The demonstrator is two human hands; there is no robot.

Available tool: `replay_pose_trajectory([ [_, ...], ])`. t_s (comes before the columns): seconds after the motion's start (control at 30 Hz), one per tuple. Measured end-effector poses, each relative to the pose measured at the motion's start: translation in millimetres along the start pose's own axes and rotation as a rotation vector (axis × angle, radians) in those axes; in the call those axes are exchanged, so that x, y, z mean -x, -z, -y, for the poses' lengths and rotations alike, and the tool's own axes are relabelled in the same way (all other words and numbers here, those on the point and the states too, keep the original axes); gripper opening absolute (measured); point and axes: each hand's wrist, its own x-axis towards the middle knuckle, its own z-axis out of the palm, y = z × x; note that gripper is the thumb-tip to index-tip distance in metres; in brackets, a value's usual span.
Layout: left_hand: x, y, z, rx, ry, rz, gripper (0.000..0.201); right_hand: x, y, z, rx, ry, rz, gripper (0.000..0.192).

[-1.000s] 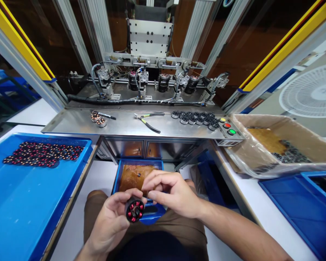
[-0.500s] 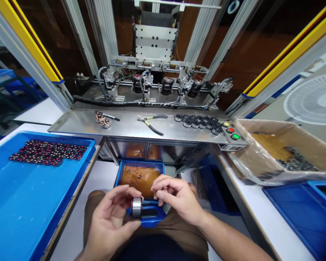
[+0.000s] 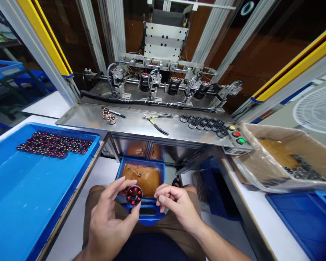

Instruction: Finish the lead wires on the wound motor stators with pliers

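Observation:
My left hand [image 3: 110,217] pinches a small round motor stator [image 3: 134,195] with red windings between thumb and fingers, its face turned toward me. My right hand [image 3: 175,204] hovers just to the right of it, fingers curled and holding nothing that I can see. Both hands are over my lap, above a small blue bin [image 3: 144,214] lined with brown paper.
A blue tray [image 3: 29,188] at left holds several wound stators [image 3: 53,144]. On the steel shelf [image 3: 136,125] lie pliers [image 3: 155,122], a pen, two copper-wound parts [image 3: 109,116] and several black rings [image 3: 203,123]. A lined cardboard box [image 3: 288,156] sits at right, with coloured buttons [image 3: 237,135] beside it.
My left hand has turned the stator from edge-on to face-on. My right hand has drawn away from it to the right. The view has tilted down and shifted slightly.

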Motion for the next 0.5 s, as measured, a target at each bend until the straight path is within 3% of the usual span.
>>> replay_pose_trajectory([
  [0.5,-4.6,-0.7,-7.5,0.025,0.110,0.012,0.058,2.8,0.0,-4.5,-0.005,-0.015,-0.004,0.016],
])
